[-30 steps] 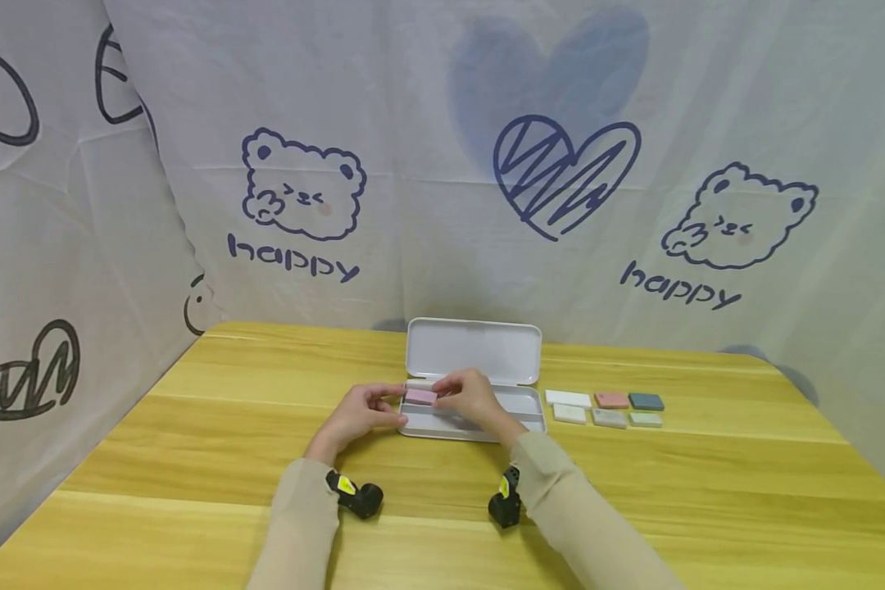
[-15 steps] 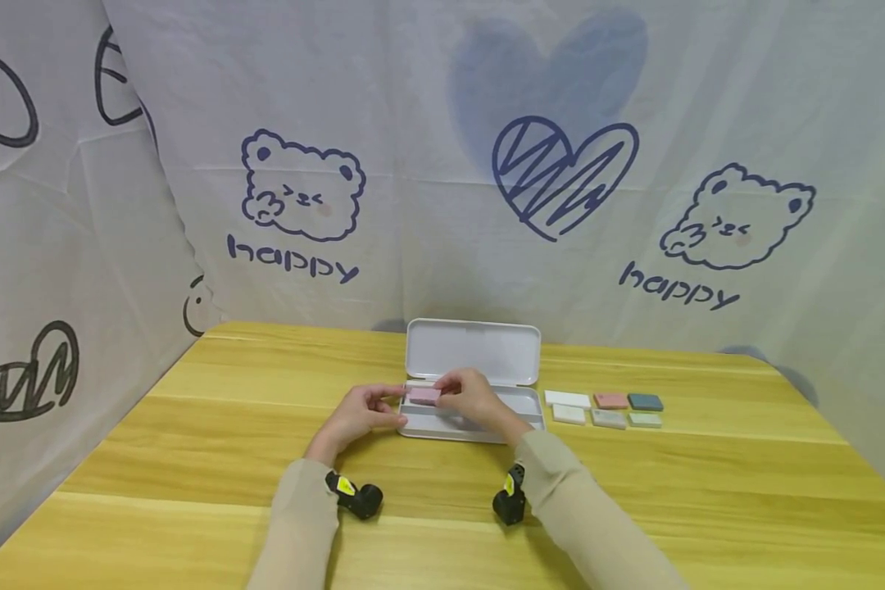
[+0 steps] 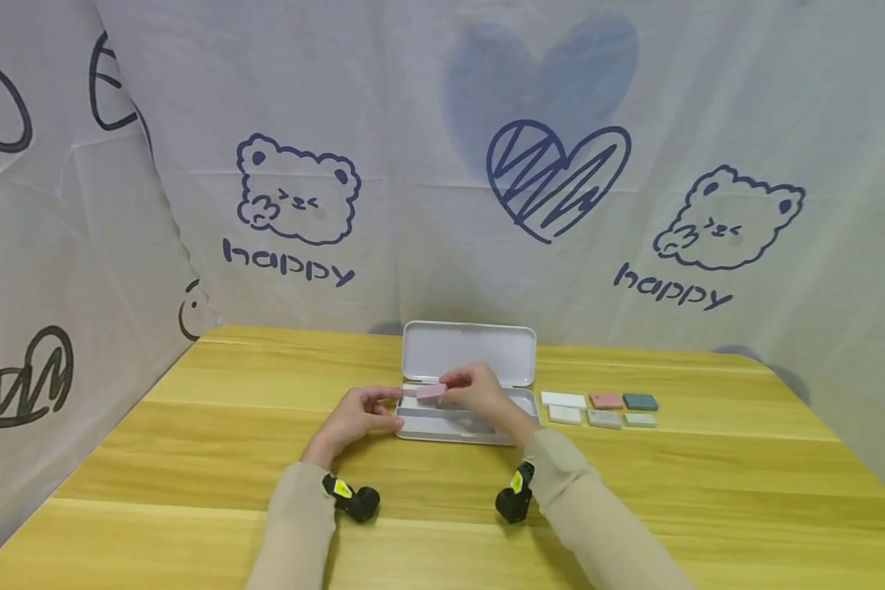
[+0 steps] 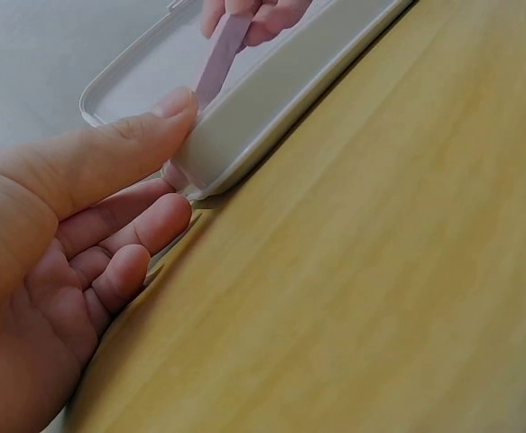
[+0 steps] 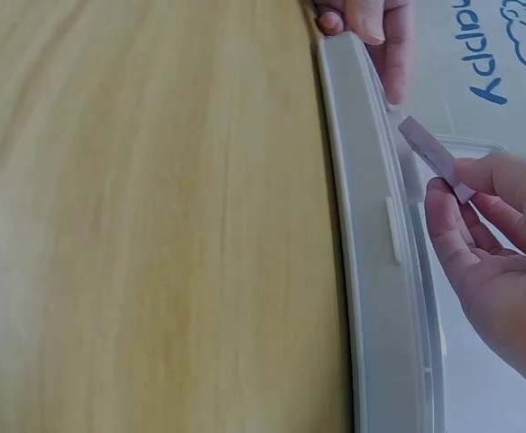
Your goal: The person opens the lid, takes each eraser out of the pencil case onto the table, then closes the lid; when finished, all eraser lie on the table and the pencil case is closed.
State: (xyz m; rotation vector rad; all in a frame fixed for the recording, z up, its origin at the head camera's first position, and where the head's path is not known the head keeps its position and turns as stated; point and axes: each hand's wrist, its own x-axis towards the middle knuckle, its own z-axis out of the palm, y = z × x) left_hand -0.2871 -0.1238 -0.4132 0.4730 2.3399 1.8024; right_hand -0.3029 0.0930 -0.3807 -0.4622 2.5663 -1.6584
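Note:
In the head view a white pencil case [image 3: 442, 422] lies on the table with its lid raised at the back. My right hand [image 3: 481, 395] pinches a pink eraser [image 3: 431, 392] by its right end, above the back compartment. The eraser is tilted, its left end lower, as the right wrist view also shows the eraser [image 5: 432, 155] between thumb and fingers. My left hand [image 3: 354, 419] grips the case's left end. In the left wrist view, the left thumb [image 4: 145, 135] presses the rim and the other fingers curl against the outer wall. Something white shows in the back left corner.
Right of the case lie two rows of small blocks: a white block [image 3: 563, 401], a coral block [image 3: 606, 401], a blue-grey block [image 3: 641, 402] and several pale ones in front. A printed cloth [image 3: 428, 205] hangs behind the wooden table [image 3: 428, 508].
The right hand has moved slightly right and up with the pink eraser, which is now more tilted and further from the case's left end. The left hand keeps its place on the case.

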